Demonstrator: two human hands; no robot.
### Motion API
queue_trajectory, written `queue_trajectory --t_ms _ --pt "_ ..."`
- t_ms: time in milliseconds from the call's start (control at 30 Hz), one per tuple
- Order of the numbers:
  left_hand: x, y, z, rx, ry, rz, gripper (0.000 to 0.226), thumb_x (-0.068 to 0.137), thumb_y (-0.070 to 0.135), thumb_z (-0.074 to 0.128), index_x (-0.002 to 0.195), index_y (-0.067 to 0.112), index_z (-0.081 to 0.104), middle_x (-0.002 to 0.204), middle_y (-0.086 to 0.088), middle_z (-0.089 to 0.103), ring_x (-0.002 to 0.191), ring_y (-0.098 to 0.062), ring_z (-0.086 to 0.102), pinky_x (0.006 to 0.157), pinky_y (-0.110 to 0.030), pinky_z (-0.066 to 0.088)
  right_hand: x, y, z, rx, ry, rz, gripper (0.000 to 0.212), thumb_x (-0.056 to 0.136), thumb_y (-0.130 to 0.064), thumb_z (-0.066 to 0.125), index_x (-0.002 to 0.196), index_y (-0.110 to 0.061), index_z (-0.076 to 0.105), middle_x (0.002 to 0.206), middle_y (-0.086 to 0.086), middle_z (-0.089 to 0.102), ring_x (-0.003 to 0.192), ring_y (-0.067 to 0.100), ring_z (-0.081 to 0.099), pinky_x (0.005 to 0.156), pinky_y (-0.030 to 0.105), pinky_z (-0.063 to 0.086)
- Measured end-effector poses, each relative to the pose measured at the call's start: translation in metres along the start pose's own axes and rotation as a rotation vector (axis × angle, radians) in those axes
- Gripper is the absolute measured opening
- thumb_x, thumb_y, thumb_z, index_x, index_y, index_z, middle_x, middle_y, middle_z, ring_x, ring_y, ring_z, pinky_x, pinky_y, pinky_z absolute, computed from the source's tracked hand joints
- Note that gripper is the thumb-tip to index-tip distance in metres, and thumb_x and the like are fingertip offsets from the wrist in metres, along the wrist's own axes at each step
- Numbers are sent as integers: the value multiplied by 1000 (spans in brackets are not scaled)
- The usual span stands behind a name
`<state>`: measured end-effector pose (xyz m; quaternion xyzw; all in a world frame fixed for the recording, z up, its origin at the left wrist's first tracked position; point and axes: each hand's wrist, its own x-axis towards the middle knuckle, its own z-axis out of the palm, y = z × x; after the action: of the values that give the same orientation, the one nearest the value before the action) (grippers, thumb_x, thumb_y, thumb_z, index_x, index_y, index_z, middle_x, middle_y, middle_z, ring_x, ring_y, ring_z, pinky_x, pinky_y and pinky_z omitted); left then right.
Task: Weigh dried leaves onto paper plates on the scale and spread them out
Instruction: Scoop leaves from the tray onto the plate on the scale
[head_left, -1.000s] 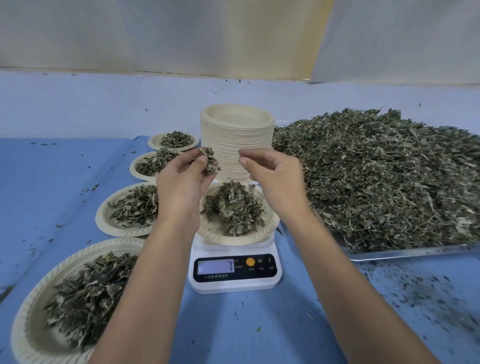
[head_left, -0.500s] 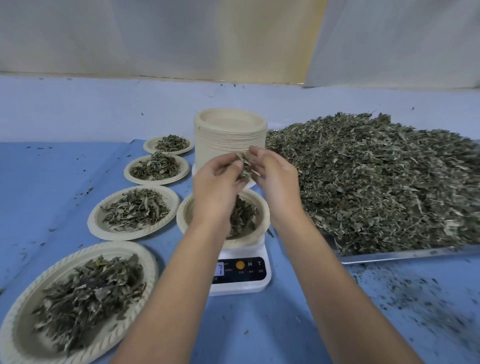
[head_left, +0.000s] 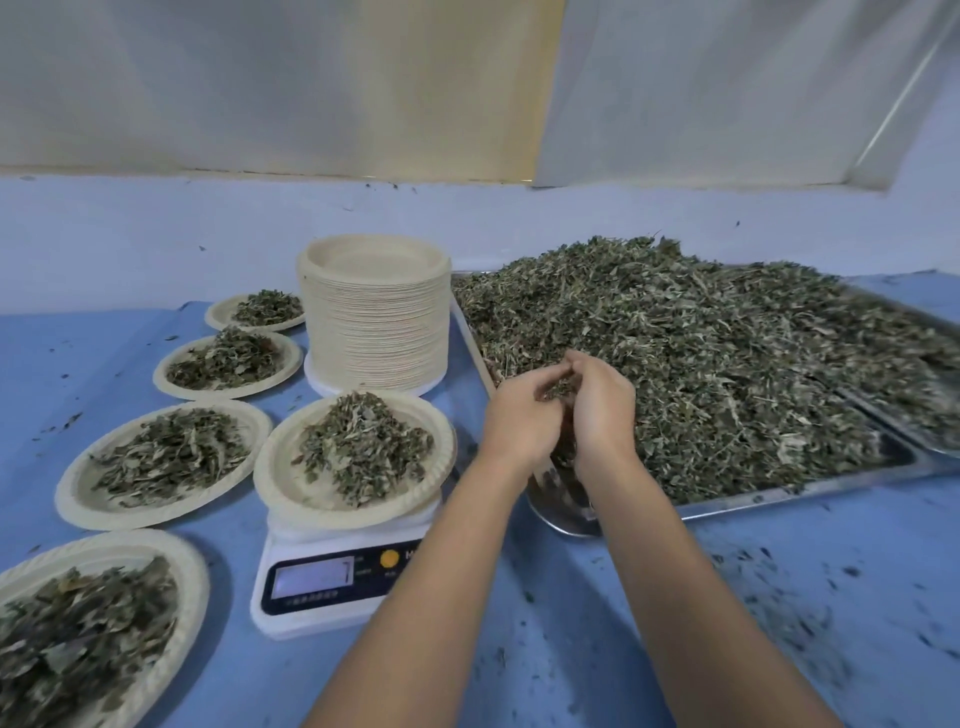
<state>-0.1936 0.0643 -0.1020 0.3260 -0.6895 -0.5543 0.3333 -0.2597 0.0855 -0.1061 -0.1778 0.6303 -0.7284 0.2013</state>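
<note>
Head view: left forearm (head_left: 441, 571) hides scale (head_left: 311, 587) buttons. Right of scale, left grip (head_left: 524, 415) and right grip (head_left: 602, 410) pinch one leaf clump (head_left: 558, 387) above the tray (head_left: 779, 501).

Filled plates (head_left: 67, 493), plate stack (head_left: 375, 332) and leaf tray (head_left: 831, 488) hem the scale (head_left: 311, 582); near cloth (head_left: 519, 649) lies open.

**Scale** (head_left: 332, 571): the right part of the panel is hidden behind the left forearm; the display digits are blurred and the button labels are too small to read.

**Nearest paper plate** (head_left: 193, 587): cut off by the left and bottom edges.

**Tray** (head_left: 779, 494): the near-left corner is hidden behind both wrists, and the right end runs past the picture's edge.

**Left hand** (head_left: 519, 421) and **right hand** (head_left: 602, 405): the fingertips curl out of sight round a small clump of dried leaves (head_left: 558, 387).
</note>
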Motion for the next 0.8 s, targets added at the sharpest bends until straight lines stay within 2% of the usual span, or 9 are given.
queue_trajectory --t_ms 133,267,433,500,600,633,700,733,800 --pt "0 -1 -6 34 49 -7 41 89 -5 44 117 13 67 113 -4 69 104 -17 62 97 -38 48 3 2 2 34 -51 -5 28 92 -11 44 105 -19 67 108 -2 65 89 0 57 75 20 45" --pt "-5 -1 -12 27 67 -35 33 87 -2 46 98 13 73 96 -7 73 94 -23 66 91 -42 50 0 6 9 73 -71 14 26 90 -7 44 91 -21 65 107 4 66 99 14 61 85 25 47" --pt "-13 5 -26 5 77 -7 28 88 -1 48 95 7 74 93 -16 72 89 -31 64 90 -50 50 -10 2 21 178 -112 39 28 90 -3 41 88 -17 66 93 3 68 89 13 65 74 20 51" --pt "-18 10 -35 -21 99 -4 27 89 -2 49 95 7 73 95 -14 72 90 -26 65 91 -47 51 -17 -2 28 238 -131 68 28 92 -3 39 94 -11 66 90 3 68 85 12 66 66 17 55" --pt "-27 18 -53 -124 135 5 29 90 -5 48 84 11 71 92 -11 72 89 -22 68 86 -34 55 -28 -6 38 262 -155 77 28 94 -5 40 101 -8 66 84 4 69 72 13 65 54 16 51" --pt "-30 21 -62 -187 151 -2 29 91 -6 47 81 11 69 88 -10 72 85 -19 69 80 -28 57 -32 -6 41 251 -168 74 28 95 -5 39 103 -8 66 82 4 69 71 12 64 57 17 50" --pt "-35 27 -83 -282 196 -11 28 93 -5 45 82 9 67 82 -7 70 78 -14 68 72 -19 56 -39 -6 50 241 -208 74 28 97 -7 38 106 -8 64 90 5 68 85 15 65 76 20 51" --pt "-37 29 -95 -316 219 -7 27 93 -5 44 83 7 66 83 -7 69 77 -13 68 72 -18 56 -42 -5 53 240 -227 78 29 97 -7 37 110 -6 63 97 7 67 93 17 64 84 23 50" --pt "-42 31 -120 -364 273 13 24 93 -6 44 88 5 65 87 -9 69 81 -15 68 76 -19 56 -48 -1 60 224 -247 91 32 99 -8 36 119 0 60 107 11 65 101 19 63 89 24 48"
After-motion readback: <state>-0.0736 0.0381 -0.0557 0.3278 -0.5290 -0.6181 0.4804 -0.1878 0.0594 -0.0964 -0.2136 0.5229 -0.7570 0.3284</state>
